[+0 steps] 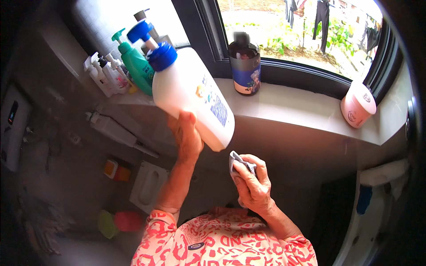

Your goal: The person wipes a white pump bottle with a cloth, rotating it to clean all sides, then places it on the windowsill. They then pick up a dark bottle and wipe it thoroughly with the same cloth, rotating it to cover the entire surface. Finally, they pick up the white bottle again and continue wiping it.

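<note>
My left hand (188,137) is closed around the lower part of a large white pump bottle (191,88) with a blue pump head. The bottle is held up and tilted, its top leaning left, in front of the windowsill (284,104). Just right of the bottle's base, my right hand (255,181) grips a crumpled grey cloth (239,162); the cloth and bottle are apart. Behind the bottle on the left stands a green pump bottle (135,64). A dark bottle with a blue label (245,66) stands on the sill to the right.
Several small white bottles (106,77) crowd the sill's left end. A pink jar (358,105) sits near its right corner, below the window frame (306,71). Lower down are a squat toilet (148,186), a green bowl (107,224) and a red bowl (128,221).
</note>
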A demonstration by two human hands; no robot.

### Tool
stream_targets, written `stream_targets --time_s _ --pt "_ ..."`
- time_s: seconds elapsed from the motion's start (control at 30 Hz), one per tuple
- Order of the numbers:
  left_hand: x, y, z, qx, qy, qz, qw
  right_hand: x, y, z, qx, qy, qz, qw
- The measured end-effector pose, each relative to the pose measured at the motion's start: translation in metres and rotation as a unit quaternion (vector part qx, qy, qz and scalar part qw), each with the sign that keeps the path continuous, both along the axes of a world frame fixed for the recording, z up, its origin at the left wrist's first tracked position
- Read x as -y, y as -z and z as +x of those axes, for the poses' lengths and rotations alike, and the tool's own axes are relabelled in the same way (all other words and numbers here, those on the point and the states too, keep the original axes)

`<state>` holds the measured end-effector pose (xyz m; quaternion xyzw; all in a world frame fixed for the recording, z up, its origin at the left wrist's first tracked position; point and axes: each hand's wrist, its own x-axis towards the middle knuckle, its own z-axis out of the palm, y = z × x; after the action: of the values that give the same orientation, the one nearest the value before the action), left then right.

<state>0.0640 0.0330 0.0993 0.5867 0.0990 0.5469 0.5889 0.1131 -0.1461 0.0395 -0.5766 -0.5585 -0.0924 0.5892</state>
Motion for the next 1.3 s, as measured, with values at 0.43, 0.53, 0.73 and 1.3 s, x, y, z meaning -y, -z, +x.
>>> stream_targets --time_s 0.43,0.53,0.73,1.3 --pt "-0.058 -0.024 0.058 0.03 -0.03 0.09 0.995 -0.084 -0.04 0.033 -0.028 0.002 -0.084 0.996" --pt "-0.064 -0.029 0.065 0.035 -0.016 0.081 0.996 -0.095 -0.04 0.034 -0.024 0.011 -0.107 0.994" --pt "-0.077 -0.03 0.069 -0.041 -0.032 0.077 0.996 -0.117 -0.039 0.039 -0.008 0.03 -0.128 0.991" --pt "-0.073 0.019 0.062 -0.075 -0.036 0.097 0.992 -0.142 -0.037 0.044 0.028 0.111 -0.181 0.977"
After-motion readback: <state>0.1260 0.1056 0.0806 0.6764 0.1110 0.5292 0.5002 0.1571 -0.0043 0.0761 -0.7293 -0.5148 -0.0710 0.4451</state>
